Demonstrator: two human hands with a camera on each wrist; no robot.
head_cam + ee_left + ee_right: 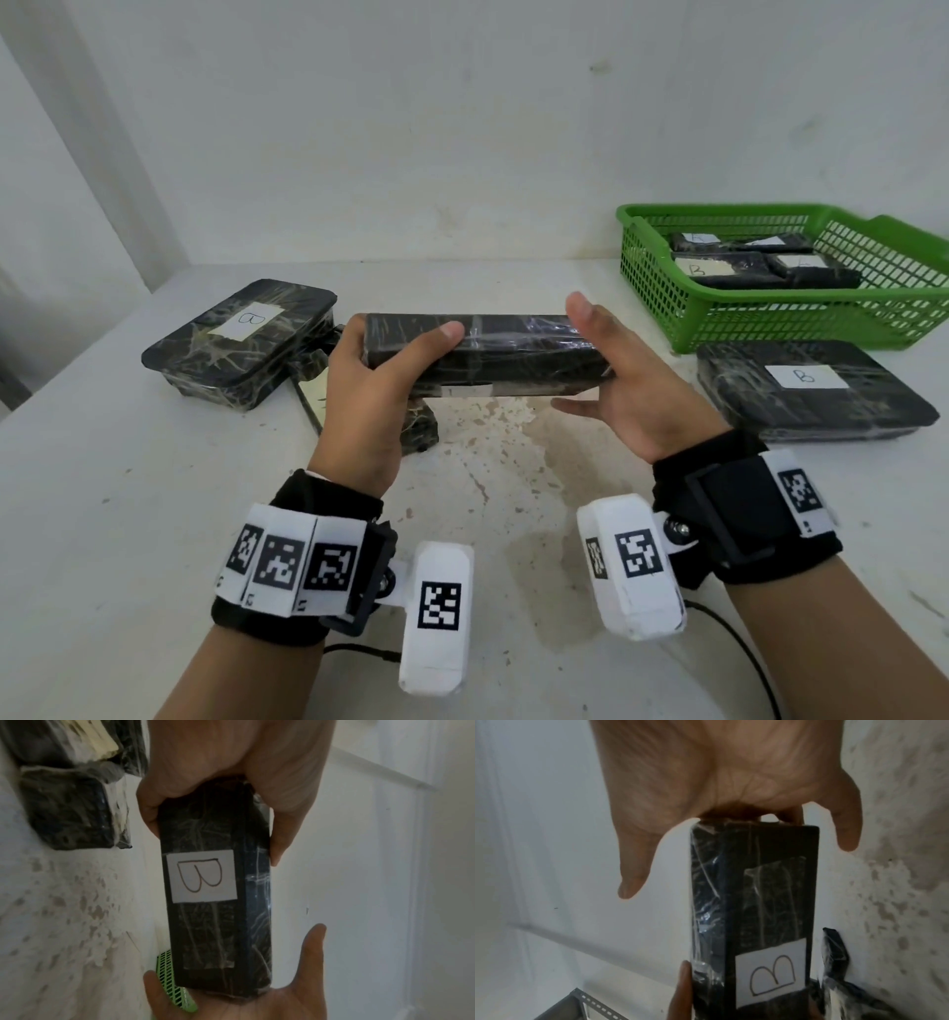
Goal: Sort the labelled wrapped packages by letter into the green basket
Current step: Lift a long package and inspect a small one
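I hold a long black wrapped package [513, 349] level above the table [154, 514]. My left hand [390, 370] grips its left end, thumb on top. My right hand [631, 390] presses its palm flat against the right end, thumb and fingers spread straight. The wrist views show the package's [218, 923] white label B [201, 876], also label B [772, 971]. The green basket [770, 318] stands at the back right with several wrapped packages inside, one marked B [719, 270]. Two flat packages marked B lie on the table, one left [241, 344], one right [811, 390].
A small wrapped package [418, 426] and another with a pale label [313, 390] lie under my left hand. A white wall runs behind the table, and the table's left edge drops off. The stained surface [513, 462] lies below the held package.
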